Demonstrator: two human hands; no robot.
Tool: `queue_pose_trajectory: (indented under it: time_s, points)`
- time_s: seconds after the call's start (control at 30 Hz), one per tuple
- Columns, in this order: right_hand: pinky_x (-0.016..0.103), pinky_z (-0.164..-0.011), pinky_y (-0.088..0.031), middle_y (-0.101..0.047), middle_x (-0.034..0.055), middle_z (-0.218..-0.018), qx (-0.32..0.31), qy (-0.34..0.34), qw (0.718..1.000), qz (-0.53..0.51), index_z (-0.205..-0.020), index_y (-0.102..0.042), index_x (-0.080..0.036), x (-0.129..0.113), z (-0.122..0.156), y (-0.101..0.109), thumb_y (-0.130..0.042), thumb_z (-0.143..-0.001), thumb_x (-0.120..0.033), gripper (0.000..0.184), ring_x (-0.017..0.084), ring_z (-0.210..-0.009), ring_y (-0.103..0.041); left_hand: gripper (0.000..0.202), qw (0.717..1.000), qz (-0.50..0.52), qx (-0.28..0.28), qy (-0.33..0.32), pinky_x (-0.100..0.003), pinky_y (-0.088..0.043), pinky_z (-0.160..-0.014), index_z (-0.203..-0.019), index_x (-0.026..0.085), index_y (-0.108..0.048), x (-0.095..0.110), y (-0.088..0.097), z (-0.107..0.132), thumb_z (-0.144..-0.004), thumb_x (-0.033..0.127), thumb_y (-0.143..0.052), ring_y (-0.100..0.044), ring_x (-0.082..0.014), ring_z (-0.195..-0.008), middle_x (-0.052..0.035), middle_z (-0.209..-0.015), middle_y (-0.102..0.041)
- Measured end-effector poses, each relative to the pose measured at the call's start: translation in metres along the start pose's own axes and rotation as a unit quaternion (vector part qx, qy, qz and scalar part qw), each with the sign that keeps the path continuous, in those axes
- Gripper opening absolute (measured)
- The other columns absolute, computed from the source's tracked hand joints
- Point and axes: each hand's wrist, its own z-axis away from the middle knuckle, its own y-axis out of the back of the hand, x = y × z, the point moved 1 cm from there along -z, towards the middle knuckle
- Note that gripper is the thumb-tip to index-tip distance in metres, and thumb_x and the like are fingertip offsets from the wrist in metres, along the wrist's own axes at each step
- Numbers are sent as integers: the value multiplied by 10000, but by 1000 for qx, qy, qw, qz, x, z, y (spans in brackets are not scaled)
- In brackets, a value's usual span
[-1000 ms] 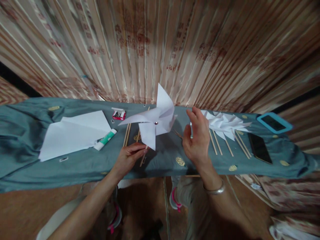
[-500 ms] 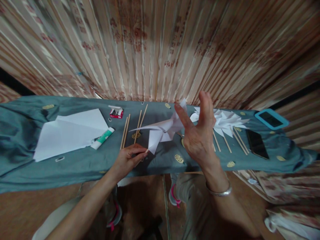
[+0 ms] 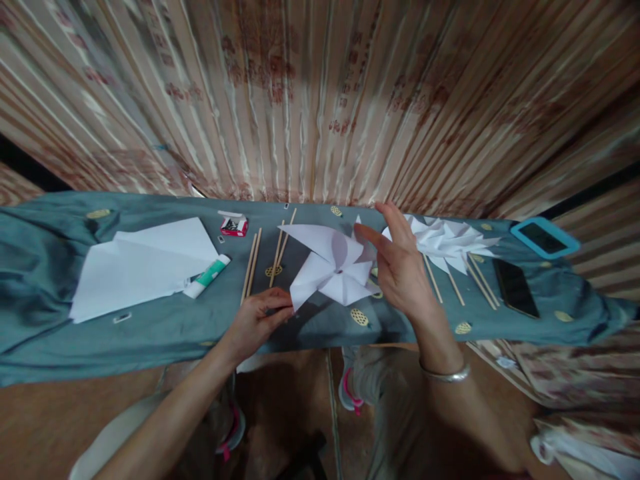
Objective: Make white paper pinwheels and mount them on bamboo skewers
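My left hand (image 3: 263,319) pinches the paper pinwheel (image 3: 345,280) at its lower left, above the cloth-covered table (image 3: 150,347). My right hand (image 3: 403,267) holds its fingers apart beside the right blades; contact cannot be determined. This hand partly obstructs the stacked pinwheels (image 3: 453,241). Left side: loose sticks (image 3: 255,261), red box (image 3: 234,227), glue tube (image 3: 207,275), white sheets (image 3: 135,267). Far right: black phone (image 3: 516,288), blue-framed device (image 3: 545,239).
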Motion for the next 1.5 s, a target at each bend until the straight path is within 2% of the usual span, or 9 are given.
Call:
queue_pose_trajectory:
  time_s: [0.17, 0.43, 0.6, 0.73, 0.9, 1.07, 1.23, 1.37, 1.5]
  points:
    - [574, -1123, -272, -294, 6, -1533, 36, -13, 999, -21, -1351, -451, -353, -1, -1, 7, -340, -892, -71, 550, 251, -1431, -250, 150, 1000, -22, 21, 1, -226, -486, -652, -707, 194, -753, 0, 4, -1, -750, 267, -629, -628, -151, -675, -41, -706, -680]
    - [649, -1102, -228, -176, -20, -1571, 64, 2, 997, 46, -1400, -358, -422, -12, -3, 12, -395, -901, -104, 593, 331, -1453, -143, 138, 999, -37, 33, -12, -227, -491, -654, -751, 212, -760, -4, 9, 0, -765, 291, -649, -642, -156, -691, -41, -740, -698]
    - [676, -1094, -215, -180, -5, -1573, 49, 11, 996, 79, -1409, -342, -403, -2, 0, 7, -372, -832, 0, 704, 324, -1459, -122, 158, 1000, -18, 20, -16, -227, -494, -654, -755, 212, -765, 1, 10, 1, -777, 299, -635, -639, -156, -693, -42, -742, -699]
    - [635, -1107, -240, -197, 26, -1574, 27, 5, 998, 65, -1393, -388, -338, 9, 3, -2, -354, -813, 18, 681, 305, -1458, -139, 150, 1000, 8, 14, -16, -221, -488, -636, -764, 202, -773, 6, 8, 3, -772, 278, -643, -631, -154, -692, -50, -750, -696]
    - [581, -1113, -272, -277, 65, -1546, -30, 0, 999, 23, -1297, -517, -253, 4, 7, -23, -356, -824, 1, 560, 272, -1451, -179, 144, 997, 36, 61, 17, -225, -493, -608, -768, 194, -776, 5, 9, 4, -743, 296, -678, -631, -156, -676, -50, -759, -707]
    - [507, -1078, -370, -408, 88, -1477, -147, 46, 987, -38, -1313, -527, -240, -28, 7, -41, -367, -792, 14, 601, 252, -1412, -284, 141, 991, 73, 112, 29, -241, -514, -680, -785, 202, -781, 2, 13, 3, -709, 304, -718, -656, -169, -735, -49, -799, -735]
    - [384, -1051, -432, -571, 81, -1337, -205, 63, 972, -98, -1236, -595, -212, -43, 9, -42, -370, -770, 30, 571, 199, -1255, -510, 151, 988, 88, 122, 34, -231, -516, -653, -811, 210, -785, 0, 14, 3, -702, 295, -724, -650, -162, -724, -45, -781, -730]
    - [331, -918, -507, -713, 81, -1091, -274, 12, 951, -140, -1128, -654, -165, -42, 15, -41, -402, -832, -33, 411, 185, -1023, -660, 180, 983, 94, 146, 53, -238, -519, -681, -838, 207, -782, -2, 15, 4, -705, 309, -719, -654, -166, -761, -46, -818, -733]
    - [255, -720, -512, -746, 49, -877, -338, -53, 906, -248, -1088, -672, -162, -56, 21, -54, -512, -915, -277, 262, 161, -773, -693, 166, 976, 124, 169, 60, -258, -526, -745, -802, 202, -778, 0, 14, 3, -678, 304, -736, -659, -175, -803, -48, -851, -744]
